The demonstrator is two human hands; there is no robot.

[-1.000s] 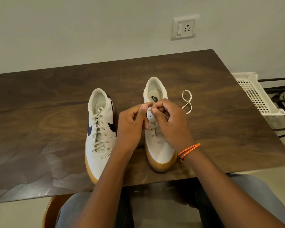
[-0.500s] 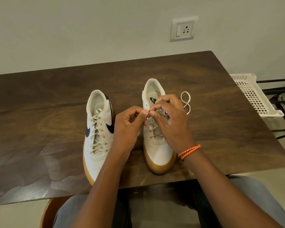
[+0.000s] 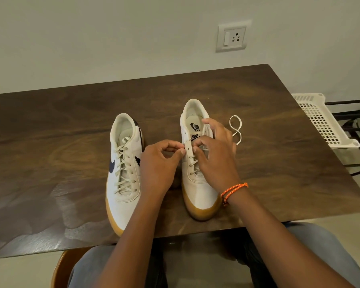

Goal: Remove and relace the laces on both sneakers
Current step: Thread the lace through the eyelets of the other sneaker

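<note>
Two cream sneakers with gum soles stand side by side on the dark wooden table (image 3: 71,121), toes toward me. The left sneaker (image 3: 124,169) is laced to the top with a cream lace. The right sneaker (image 3: 197,183) is laced only over its lower eyelets. My left hand (image 3: 161,165) pinches a lace end at the left eyelet row of the right sneaker. My right hand (image 3: 215,152) lies over the tongue, fingers curled round the lace there. The lace's loose end (image 3: 236,129) curls in a figure eight on the table to the right of that shoe.
A white perforated plastic basket (image 3: 320,119) sits on a dark metal rack just past the table's right edge. A wall socket (image 3: 232,37) is on the wall behind. My knees and an orange stool edge (image 3: 58,269) are below the table's front edge.
My hands have drawn slightly apart: the left one dropped toward the left eyelet row, the right one shifted right and opened up over the tongue, uncovering the shoe's insole logo.
</note>
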